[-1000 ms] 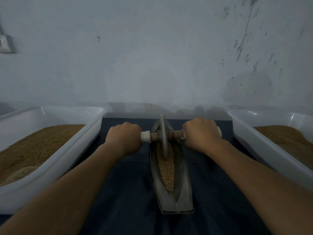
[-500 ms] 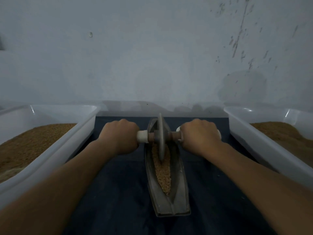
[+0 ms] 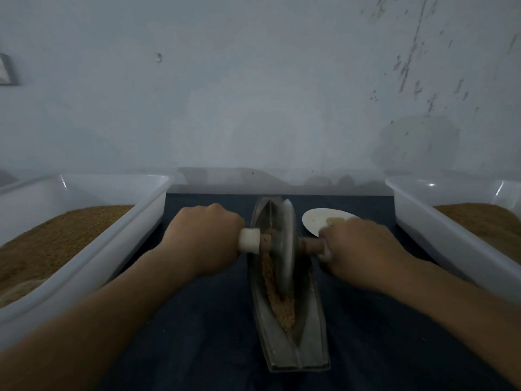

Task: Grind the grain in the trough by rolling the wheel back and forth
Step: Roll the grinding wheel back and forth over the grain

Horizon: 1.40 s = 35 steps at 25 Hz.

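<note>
A long grey boat-shaped trough [image 3: 310, 342] lies lengthwise on a dark blue cloth, its groove holding brown grain [image 3: 283, 309]. A grey metal wheel [image 3: 286, 249] stands on edge in the groove, about midway along it, on a wooden axle with white end caps. My left hand [image 3: 205, 238] grips the axle's left handle. My right hand [image 3: 363, 252] grips the right handle. The handles under both fists are hidden.
A white plastic tub [image 3: 135, 230] of brown grain stands at the left, and another white tub [image 3: 423, 230] of grain at the right. A small white dish [image 3: 324, 221] lies beyond my right hand. A pale wall rises close behind the cloth [image 3: 197, 334].
The wheel has rolled from the trough's far end toward me, with both hands coming along. A white dish behind my right hand has come into sight.
</note>
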Available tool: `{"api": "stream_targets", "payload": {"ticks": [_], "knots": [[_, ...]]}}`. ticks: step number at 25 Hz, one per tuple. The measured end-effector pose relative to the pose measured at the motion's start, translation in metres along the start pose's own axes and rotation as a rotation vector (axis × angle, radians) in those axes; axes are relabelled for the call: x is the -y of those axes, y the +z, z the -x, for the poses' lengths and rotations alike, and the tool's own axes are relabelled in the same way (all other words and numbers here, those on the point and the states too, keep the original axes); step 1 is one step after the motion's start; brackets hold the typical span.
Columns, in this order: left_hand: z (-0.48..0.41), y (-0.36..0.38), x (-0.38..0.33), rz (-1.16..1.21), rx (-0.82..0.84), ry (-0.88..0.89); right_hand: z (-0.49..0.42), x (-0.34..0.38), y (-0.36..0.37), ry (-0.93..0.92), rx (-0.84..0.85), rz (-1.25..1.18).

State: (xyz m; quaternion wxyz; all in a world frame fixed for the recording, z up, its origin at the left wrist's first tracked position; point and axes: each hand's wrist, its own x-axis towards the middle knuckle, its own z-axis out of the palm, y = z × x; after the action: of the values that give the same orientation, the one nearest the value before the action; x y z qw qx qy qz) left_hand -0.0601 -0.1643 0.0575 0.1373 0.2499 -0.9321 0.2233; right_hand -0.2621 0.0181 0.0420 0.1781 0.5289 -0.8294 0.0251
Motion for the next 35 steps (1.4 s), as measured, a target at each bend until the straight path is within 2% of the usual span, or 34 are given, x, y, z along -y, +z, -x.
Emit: {"api": "stream_targets", "payload": {"ticks": [3,6,10,12,16,19,20,22,24,28,32,33,35], "knots": [[-0.033,0.003,-0.003,0.031,0.062,-0.138,-0.049,0.008,-0.001,0.058,0.052,0.020],[-0.029,-0.006,-0.004,0.003,0.059,-0.079,-0.034,0.002,0.002,0.028,0.060,-0.054],[0.026,0.001,0.001,0.032,-0.057,0.065,0.026,-0.006,-0.003,-0.079,-0.169,-0.106],[0.030,0.010,0.003,0.009,-0.103,0.054,0.021,-0.006,-0.004,-0.071,-0.241,-0.039],[-0.009,0.013,-0.007,0.107,0.004,-0.189,-0.036,0.009,-0.016,-0.001,0.013,0.033],[-0.016,0.011,-0.006,0.142,0.066,-0.184,-0.045,0.009,-0.020,-0.009,0.066,0.052],[-0.005,0.009,-0.004,0.147,0.066,-0.154,-0.032,0.007,-0.019,-0.030,0.034,0.059],[0.022,0.011,-0.001,0.148,0.037,-0.080,0.001,0.005,-0.012,-0.110,-0.167,0.134],[0.033,0.017,0.002,0.095,-0.012,-0.042,0.015,0.004,-0.013,-0.128,-0.236,0.162],[-0.002,0.013,-0.004,0.133,0.055,-0.150,-0.024,0.015,-0.012,0.026,-0.027,0.052],[-0.022,0.001,-0.006,0.121,0.101,-0.150,-0.039,0.015,-0.015,0.062,0.044,0.013],[-0.010,0.000,-0.006,0.109,0.089,-0.115,-0.025,0.011,-0.011,0.042,0.015,0.019],[0.020,0.002,-0.005,0.075,-0.031,-0.016,0.011,0.007,-0.003,-0.046,-0.168,0.114]]}}
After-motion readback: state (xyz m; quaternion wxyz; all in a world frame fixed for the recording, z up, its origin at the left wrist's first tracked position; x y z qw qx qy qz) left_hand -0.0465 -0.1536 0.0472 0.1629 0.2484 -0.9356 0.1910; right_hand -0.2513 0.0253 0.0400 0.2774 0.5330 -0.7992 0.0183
